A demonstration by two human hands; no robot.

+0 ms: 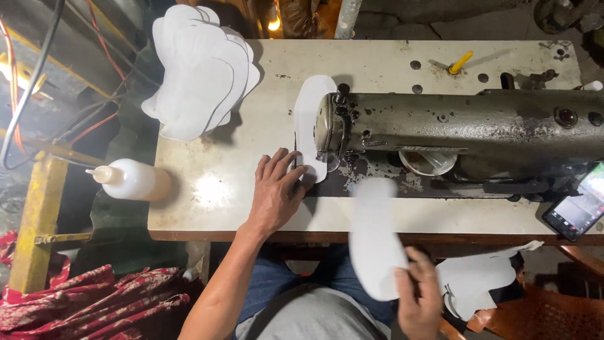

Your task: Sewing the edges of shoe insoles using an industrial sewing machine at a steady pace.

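My left hand [277, 191] lies flat on the sewing table [214, 182], its fingertips pressing the near end of a white insole-shaped piece [311, 110] that runs under the head of the old grey sewing machine [453, 129]. My right hand [418, 293] holds a second white insole-shaped piece [372, 236] by its lower end, blurred, above the table's front edge and my lap.
A fanned stack of white cut pieces [198, 69] overhangs the table's far left corner. A white squeeze bottle [129, 179] lies off the left edge. More white pieces [481, 277] rest at my right. A phone [579, 208] sits at the right edge, a yellow peg [459, 62] at the back.
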